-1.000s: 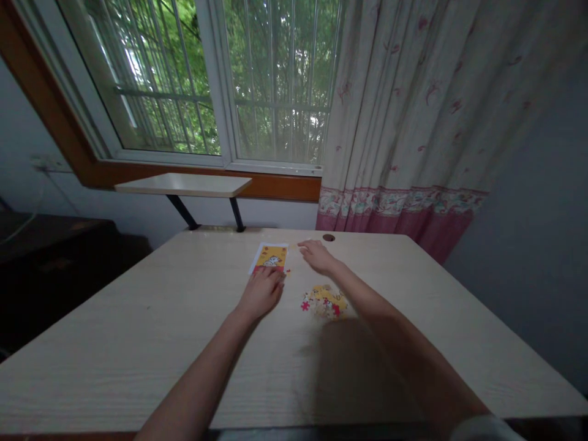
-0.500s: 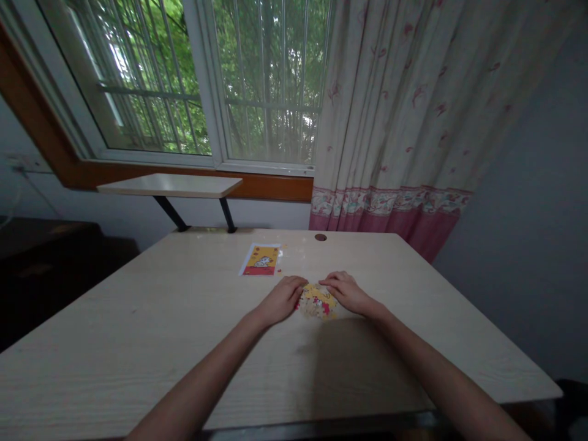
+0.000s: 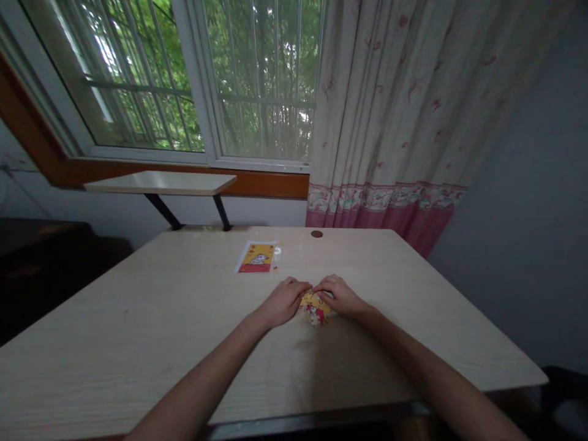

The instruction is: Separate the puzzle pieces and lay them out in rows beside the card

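Observation:
A small heap of jigsaw puzzle pieces (image 3: 316, 308), yellow, red and white with some pale backs, lies on the wooden table. My left hand (image 3: 285, 300) rests against the heap's left side, fingers stretched out and curving around its far edge. On the opposite side my right hand (image 3: 339, 295) touches the pieces, its fingers also extended and bent inward. The fingertips of both hands nearly meet at the far side of the heap. Neither hand grips a piece that I can make out. Beyond them lies a printed picture sheet (image 3: 256, 257) with a white animal on yellow and red.
A few tiny loose pieces (image 3: 275, 267) lie right of the sheet. The light wooden table (image 3: 160, 324) has a round cable hole (image 3: 316, 234) at the back. A raised shelf (image 3: 160, 182) stands at the back left, beside the window. A curtain (image 3: 386, 122) hangs behind the table.
My hands have come closer together, the right one moving left. The puzzle pieces between them are pressed into a narrower, denser heap. The view has shifted slightly.

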Tool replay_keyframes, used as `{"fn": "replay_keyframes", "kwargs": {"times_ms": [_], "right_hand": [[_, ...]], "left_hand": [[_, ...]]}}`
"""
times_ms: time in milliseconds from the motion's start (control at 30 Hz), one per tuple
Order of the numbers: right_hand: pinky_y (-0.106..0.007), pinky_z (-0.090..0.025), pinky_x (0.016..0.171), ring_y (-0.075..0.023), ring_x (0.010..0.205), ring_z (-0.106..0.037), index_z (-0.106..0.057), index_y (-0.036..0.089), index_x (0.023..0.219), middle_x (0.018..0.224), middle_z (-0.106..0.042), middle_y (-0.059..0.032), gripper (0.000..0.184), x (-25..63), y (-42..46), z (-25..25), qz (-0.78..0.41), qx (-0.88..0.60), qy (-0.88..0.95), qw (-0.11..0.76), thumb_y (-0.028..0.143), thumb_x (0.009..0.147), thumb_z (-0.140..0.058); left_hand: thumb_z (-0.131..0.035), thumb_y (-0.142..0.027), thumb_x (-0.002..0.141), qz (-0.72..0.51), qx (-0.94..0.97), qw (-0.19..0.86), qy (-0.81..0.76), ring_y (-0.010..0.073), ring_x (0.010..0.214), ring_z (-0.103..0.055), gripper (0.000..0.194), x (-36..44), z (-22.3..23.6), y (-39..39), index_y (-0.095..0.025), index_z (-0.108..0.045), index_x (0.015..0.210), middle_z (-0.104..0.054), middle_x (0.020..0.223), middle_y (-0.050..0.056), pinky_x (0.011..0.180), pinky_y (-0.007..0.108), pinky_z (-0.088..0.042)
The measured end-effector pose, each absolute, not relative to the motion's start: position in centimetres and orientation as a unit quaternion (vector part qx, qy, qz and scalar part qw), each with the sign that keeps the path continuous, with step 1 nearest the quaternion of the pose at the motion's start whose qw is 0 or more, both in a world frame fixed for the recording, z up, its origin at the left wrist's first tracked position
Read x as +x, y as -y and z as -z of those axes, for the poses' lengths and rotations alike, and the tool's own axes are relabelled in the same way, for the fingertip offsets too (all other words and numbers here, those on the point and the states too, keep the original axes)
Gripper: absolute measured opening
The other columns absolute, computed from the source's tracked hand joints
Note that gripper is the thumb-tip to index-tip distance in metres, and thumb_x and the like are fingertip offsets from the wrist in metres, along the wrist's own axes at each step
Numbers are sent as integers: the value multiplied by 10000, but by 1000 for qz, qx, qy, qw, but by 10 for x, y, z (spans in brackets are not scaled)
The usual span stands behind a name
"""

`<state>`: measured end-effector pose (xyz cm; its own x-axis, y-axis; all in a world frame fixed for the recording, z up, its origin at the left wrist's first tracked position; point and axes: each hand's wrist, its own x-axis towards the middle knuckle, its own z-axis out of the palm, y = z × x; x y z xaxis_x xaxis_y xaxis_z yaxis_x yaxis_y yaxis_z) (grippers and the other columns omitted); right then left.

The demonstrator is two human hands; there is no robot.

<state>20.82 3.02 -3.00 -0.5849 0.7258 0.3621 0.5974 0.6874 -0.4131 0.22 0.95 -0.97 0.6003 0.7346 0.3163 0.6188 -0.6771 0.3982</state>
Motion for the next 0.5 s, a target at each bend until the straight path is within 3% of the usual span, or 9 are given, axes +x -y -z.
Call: {"fn": "replay_keyframes", "kwargs": {"times_ms": [267, 500], "right_hand": [[-285, -416, 795, -161, 850, -556, -669, 184, 940, 854, -660, -53, 219, 217, -30, 19, -158, -366, 871, 287, 230, 850, -475], [-303, -396, 836, -169, 909, -534, -671, 210, 941, 894, -634, -52, 200, 224, -30, 18, -128, -343, 896, 251, 305, 819, -544]], "left_hand": [[-338, -174, 889, -232, 882, 138, -387, 181, 907, -538, 330, 4, 5, 0, -167, -540, 1151, -615, 980, 84, 831, 298, -428], [-348, -181, 887, -243, 876, 152, -388, 189, 936, -539, 316, 0, 8, -4, -154, -557, 1122, -619, 1021, 93, 852, 319, -422]]}}
